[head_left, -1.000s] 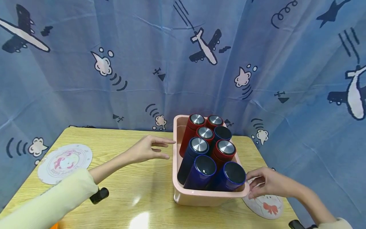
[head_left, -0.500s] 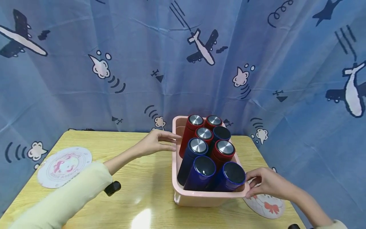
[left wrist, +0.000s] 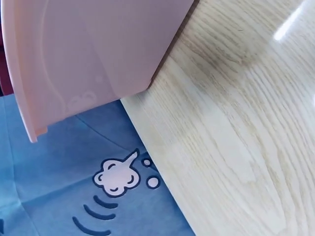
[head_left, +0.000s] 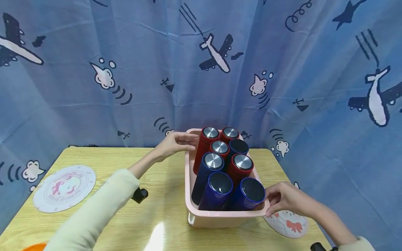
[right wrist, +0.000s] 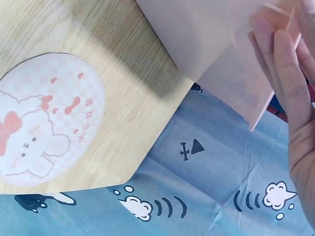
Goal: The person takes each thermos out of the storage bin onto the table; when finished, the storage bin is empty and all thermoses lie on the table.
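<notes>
A pink plastic bin [head_left: 227, 213] stands on the table, holding several upright thermos bottles, among them a red one [head_left: 202, 153] with a silver lid and a blue one [head_left: 216, 197] with a dark top. My left hand [head_left: 171, 144] reaches to the bin's far left corner, fingers fairly straight over the rim by the red bottle; whether they touch it is unclear. The left wrist view shows the bin's wall [left wrist: 98, 49] but no hand. At the near right corner my right hand [head_left: 287, 198] pinches the bin's rim, fingers curled at the lip in the right wrist view.
A round mat [head_left: 64, 188] lies on the wooden table [head_left: 125, 209] at the left. Another round mat [head_left: 290, 228] with a bow print sits beside the right hand. Behind the table hangs a blue curtain [head_left: 141, 69]. An orange edge [head_left: 34, 247] shows at the lower left.
My left hand has moved right and away from me to the bin's far left corner. The right hand has closed on the near right rim. The bin has barely shifted.
</notes>
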Demonstrator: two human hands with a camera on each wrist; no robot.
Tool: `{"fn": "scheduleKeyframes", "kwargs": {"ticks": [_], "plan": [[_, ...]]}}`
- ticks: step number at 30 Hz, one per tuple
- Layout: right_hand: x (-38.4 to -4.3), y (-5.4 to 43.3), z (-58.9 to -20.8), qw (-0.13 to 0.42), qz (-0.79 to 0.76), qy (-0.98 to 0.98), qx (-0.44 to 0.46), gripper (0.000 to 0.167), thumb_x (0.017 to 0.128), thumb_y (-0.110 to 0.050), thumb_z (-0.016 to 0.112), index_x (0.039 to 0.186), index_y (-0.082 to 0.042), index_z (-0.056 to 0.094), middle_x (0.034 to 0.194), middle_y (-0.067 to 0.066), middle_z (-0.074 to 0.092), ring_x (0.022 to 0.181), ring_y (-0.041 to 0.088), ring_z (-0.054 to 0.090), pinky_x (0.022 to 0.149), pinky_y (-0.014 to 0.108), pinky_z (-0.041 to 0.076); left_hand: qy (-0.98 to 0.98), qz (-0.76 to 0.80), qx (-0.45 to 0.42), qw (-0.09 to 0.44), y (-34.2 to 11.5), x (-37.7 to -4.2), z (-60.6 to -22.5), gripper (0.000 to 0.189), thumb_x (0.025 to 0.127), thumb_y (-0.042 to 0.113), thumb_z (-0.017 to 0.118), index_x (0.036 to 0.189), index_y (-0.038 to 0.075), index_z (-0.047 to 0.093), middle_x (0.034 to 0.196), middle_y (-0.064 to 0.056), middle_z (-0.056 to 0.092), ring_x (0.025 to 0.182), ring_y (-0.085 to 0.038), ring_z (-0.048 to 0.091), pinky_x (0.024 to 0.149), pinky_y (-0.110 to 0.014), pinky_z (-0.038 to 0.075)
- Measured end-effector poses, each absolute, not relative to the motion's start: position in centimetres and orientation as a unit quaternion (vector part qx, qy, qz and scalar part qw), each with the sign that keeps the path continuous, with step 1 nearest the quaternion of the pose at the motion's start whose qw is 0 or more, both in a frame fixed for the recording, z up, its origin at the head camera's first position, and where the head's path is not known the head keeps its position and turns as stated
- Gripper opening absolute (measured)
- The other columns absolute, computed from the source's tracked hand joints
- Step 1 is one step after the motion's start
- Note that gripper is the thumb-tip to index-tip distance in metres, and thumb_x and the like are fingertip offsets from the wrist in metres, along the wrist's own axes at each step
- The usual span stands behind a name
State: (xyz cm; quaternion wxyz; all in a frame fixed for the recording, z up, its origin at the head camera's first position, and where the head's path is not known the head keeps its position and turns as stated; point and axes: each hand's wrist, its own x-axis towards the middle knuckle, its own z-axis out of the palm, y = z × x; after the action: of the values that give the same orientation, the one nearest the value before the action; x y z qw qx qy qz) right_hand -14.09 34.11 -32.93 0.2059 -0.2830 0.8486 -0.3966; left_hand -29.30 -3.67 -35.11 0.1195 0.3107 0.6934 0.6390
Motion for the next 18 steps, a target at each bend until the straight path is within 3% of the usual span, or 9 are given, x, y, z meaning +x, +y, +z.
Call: {"fn": "scheduleKeyframes", "kwargs": {"ticks": [9,18], "plan": [[-14.0,34.1,-32.8,0.202,-0.388,0.855,-0.278,0.025,0.077,-0.013,0.080,0.093,0.002,0.069,0.078,0.001,0.069,0.069,0.006,0.066,0.058,0.029,0.057,0.691,0.655,0.283,0.113,-2.7,-30.9,-35.3,0.047,0.085,0.005,0.072,0.130,0.004,0.060,0.125,-0.014,0.062,0.116,-0.027,0.059,0.096,-0.036,0.048],[-14.0,34.2,-32.6,0.200,-0.385,0.859,-0.273,0.022,0.075,-0.013,0.081,0.089,0.000,0.069,0.074,-0.001,0.068,0.065,0.004,0.063,0.056,0.026,0.056,0.685,0.665,0.272,0.123,-2.4,-32.0,-35.5,0.048,0.085,0.002,0.071,0.131,0.000,0.058,0.128,-0.016,0.060,0.118,-0.027,0.058,0.097,-0.034,0.048]]}}
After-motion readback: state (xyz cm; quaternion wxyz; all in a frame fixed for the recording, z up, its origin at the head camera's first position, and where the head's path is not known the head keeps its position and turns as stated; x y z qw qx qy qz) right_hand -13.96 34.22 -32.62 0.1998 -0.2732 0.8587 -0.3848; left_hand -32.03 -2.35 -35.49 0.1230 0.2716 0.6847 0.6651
